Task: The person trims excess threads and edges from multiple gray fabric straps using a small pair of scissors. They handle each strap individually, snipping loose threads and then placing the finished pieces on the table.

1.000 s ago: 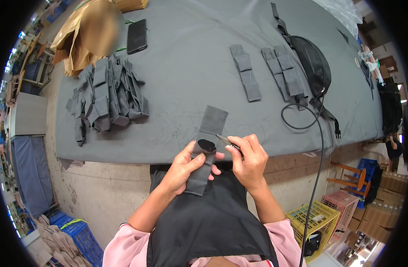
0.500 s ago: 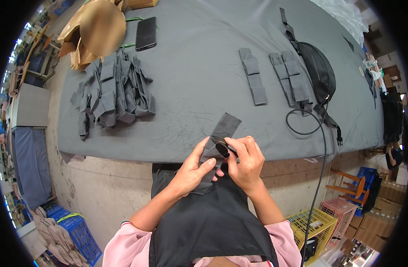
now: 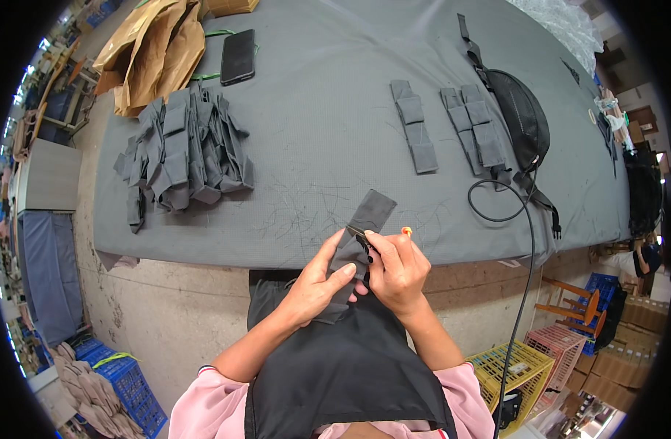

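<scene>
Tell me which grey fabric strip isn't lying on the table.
The grey strip pinched between the left hand and right hand; the others lie flat or heaped on the grey table.

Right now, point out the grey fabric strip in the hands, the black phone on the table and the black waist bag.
Grey fabric strip [image 3: 372, 210], head view: its upper end above the fingers.
Black phone [image 3: 238, 56], head view: middle of its screen.
Black waist bag [image 3: 522, 117], head view: its rounded body.

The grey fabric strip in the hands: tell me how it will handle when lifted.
The grey fabric strip probably flops: it bends over the left hand, lower end drooping. It is likely light, since the right hand works on it with fingertips only. The woven surface seems unlikely to slip.
</scene>
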